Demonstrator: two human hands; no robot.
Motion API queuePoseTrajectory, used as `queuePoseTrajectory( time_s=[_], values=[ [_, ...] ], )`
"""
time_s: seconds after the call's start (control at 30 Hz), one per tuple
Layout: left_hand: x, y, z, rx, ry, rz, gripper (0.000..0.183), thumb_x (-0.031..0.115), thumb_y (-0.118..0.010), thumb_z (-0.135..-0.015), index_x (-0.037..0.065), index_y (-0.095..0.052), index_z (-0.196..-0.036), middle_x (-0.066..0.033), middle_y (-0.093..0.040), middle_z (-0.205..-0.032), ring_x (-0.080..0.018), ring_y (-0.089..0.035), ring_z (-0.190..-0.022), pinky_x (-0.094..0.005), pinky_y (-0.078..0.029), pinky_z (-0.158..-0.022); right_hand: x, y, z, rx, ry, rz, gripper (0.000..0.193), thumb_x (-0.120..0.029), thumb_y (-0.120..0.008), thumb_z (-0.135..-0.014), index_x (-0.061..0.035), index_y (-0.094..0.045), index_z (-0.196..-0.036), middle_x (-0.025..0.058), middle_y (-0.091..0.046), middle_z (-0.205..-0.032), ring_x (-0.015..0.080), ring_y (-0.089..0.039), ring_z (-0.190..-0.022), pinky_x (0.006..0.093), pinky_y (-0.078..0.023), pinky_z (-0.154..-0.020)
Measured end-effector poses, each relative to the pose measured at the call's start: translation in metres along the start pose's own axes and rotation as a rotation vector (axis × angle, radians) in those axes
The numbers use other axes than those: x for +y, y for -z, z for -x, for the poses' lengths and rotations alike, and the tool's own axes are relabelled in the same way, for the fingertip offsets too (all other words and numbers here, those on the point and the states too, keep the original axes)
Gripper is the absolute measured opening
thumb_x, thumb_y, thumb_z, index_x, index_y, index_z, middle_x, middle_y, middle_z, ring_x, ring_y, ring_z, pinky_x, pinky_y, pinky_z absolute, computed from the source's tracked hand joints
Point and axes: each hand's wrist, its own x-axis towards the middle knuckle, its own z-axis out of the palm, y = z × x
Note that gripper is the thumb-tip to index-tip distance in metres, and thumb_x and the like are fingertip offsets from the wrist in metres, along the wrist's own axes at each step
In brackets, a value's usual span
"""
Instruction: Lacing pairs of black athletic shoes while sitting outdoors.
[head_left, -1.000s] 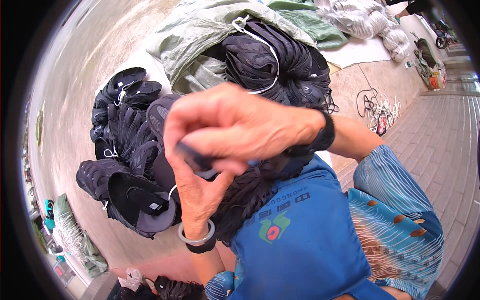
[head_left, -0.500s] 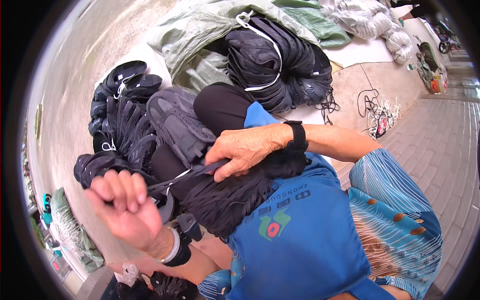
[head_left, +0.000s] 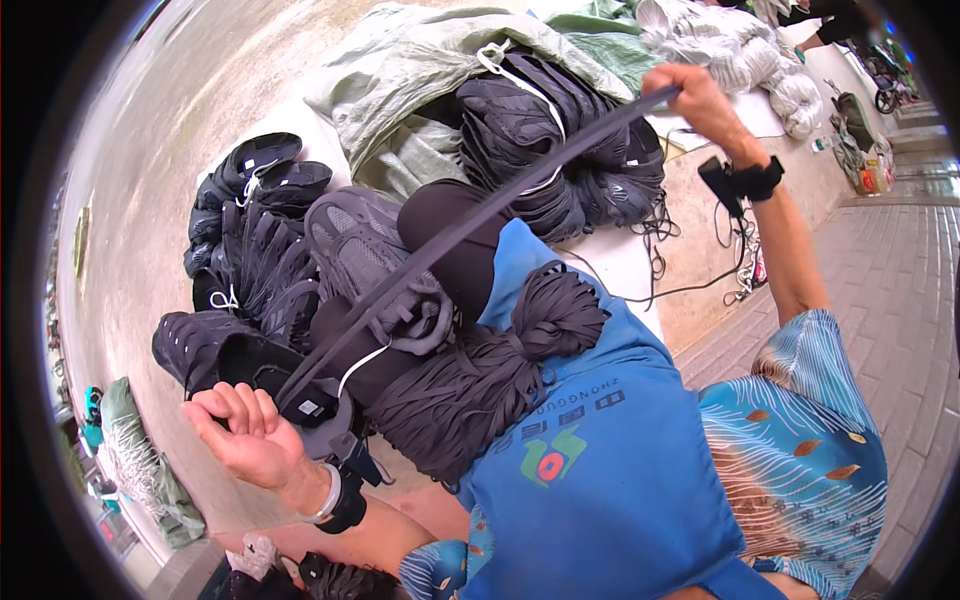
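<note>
A long flat dark grey shoelace (head_left: 470, 222) is stretched taut on a slant across my lap. Its upper end is in my closed right hand (head_left: 692, 100), raised at the far right. At the lower left my left hand (head_left: 245, 430) has its fingers curled, and the shoelace runs down to them; the exact grip is partly hidden. Beneath the lace, a grey mesh shoe upper (head_left: 352, 232) rests by my knees, with a thin white cord hanging near it. A thick tied hank of dark shoelaces (head_left: 450, 410) lies across my blue apron (head_left: 600, 480).
Black shoe uppers (head_left: 265, 250) are strung in a stack at the left. Ahead, a large bundle of black uppers (head_left: 520, 125) is tied with white cord beside a pale green sack (head_left: 390, 70). White cord hanks (head_left: 720, 40) and loose laces (head_left: 740, 260) lie at the right.
My right hand has swung from over my lap up to the far right, drawing the shoelace out long and straight. My left hand has shifted slightly downward.
</note>
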Motion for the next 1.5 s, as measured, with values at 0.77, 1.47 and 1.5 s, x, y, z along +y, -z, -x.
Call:
queuePoseTrajectory(
  time_s=[0.77, 1.47, 1.5],
  values=[
    [-0.098, -0.012, 0.035, -0.49, 0.461, -0.375, 0.048, 0.009, -0.058, -0.088, -0.006, -0.042, -0.131, -0.0152, -0.055, -0.122, -0.0191, -0.057, -0.109, -0.0293, -0.041, -0.097, -0.191, -0.231, 0.033, -0.46, 0.515, -0.149, 0.012, -0.001, -0.055, -0.074, 0.0003, -0.052, -0.085, 0.0195, -0.06, -0.072, 0.0408, -0.06, -0.071, 0.0467, -0.047, -0.062],
    [-0.103, 0.026, 0.027, -0.107, 0.537, -0.525, 0.027, 0.025, -0.053, -0.096, 0.0, -0.063, -0.098, 0.0035, -0.049, -0.065, -0.0002, -0.032, -0.046, -0.0176, -0.025, -0.041, -0.167, -0.212, 0.011, -0.206, 0.789, -0.015, 0.012, -0.018, -0.065, -0.078, -0.0065, -0.062, -0.076, 0.0104, -0.053, -0.083, 0.0285, -0.055, -0.08, 0.0382, -0.046, -0.074],
    [-0.104, 0.025, 0.026, -0.102, 0.536, -0.525, 0.027, 0.025, -0.053, -0.096, 0.0, -0.063, -0.098, 0.0035, -0.049, -0.065, -0.0002, -0.032, -0.046, -0.0176, -0.025, -0.041, -0.168, -0.207, 0.013, -0.194, 0.819, 0.032, 0.012, -0.018, -0.066, -0.077, -0.0071, -0.061, -0.075, 0.0097, -0.052, -0.083, 0.0273, -0.053, -0.079, 0.0364, -0.045, -0.074]
  ],
)
